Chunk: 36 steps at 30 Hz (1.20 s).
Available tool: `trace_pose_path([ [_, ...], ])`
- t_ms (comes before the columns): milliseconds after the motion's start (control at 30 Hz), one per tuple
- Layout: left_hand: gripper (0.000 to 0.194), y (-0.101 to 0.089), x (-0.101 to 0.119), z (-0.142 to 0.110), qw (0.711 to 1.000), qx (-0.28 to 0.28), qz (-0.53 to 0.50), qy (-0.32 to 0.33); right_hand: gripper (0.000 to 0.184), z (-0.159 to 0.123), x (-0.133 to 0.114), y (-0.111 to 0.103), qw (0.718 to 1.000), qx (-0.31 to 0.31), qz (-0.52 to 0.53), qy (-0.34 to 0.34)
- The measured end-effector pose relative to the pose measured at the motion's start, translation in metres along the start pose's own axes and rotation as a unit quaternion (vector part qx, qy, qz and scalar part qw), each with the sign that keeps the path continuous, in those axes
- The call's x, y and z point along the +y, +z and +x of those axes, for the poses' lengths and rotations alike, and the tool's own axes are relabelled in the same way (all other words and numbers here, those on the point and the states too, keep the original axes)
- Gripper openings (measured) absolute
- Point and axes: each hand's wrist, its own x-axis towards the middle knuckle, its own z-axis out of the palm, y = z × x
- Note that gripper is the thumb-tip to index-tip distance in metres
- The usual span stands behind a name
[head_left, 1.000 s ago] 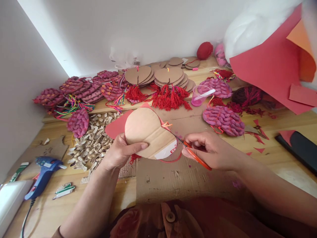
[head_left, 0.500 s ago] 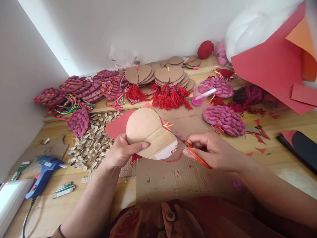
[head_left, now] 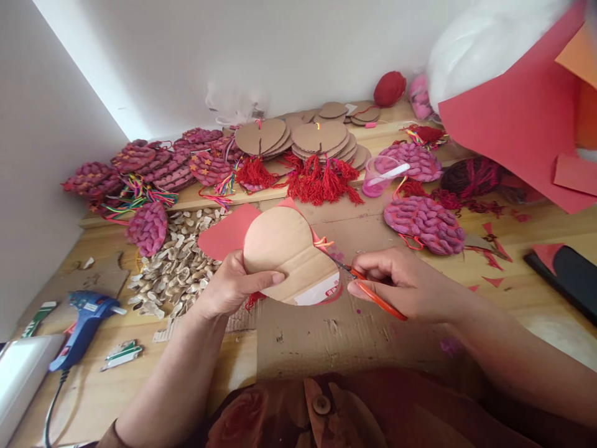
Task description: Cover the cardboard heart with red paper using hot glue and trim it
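Note:
My left hand (head_left: pixel 228 283) grips a gourd-shaped cardboard piece (head_left: pixel 284 249), thumb on its face and fingers hidden beneath. Red paper (head_left: pixel 227 233) sticks out behind the cardboard at the upper left and along its right edge. An orange cord loop (head_left: pixel 323 242) shows at the cardboard's waist. My right hand (head_left: pixel 396 283) is closed around the handles of orange-handled scissors (head_left: pixel 380 302). The scissor blades lie at the right edge of the cardboard and red paper. A bit of red tassel (head_left: pixel 254 300) hangs below the left fingers.
Pistachio-like shells (head_left: pixel 180 267) lie in a heap on the left, near a blue glue gun (head_left: pixel 86 320). Behind stand stacked cardboard discs (head_left: pixel 319 138) with red tassels and pink braided pieces (head_left: pixel 424 225). A black phone-like object (head_left: pixel 566 283) rests at right.
The cardboard piece has shifted slightly right and down with my left hand. The scissors stay at its right edge; the strip of red paper below it shows less now.

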Motion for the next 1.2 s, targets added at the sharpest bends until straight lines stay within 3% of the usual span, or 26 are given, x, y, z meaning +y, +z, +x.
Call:
trace_pose_path([
  [733,0.044,0.0055,-0.0001,0.0010,1.000,0.002,-0.025,-0.004,0.045,-0.0009,-0.0040,0.0052,0.999,0.032,0.003,-0.011],
  [1200,0.044,-0.0001,-0.0025,0.0004,0.999,-0.036,0.008,-0.011,0.038,-0.0025,-0.0014,0.0016,1.000,0.001,-0.002,-0.013],
])
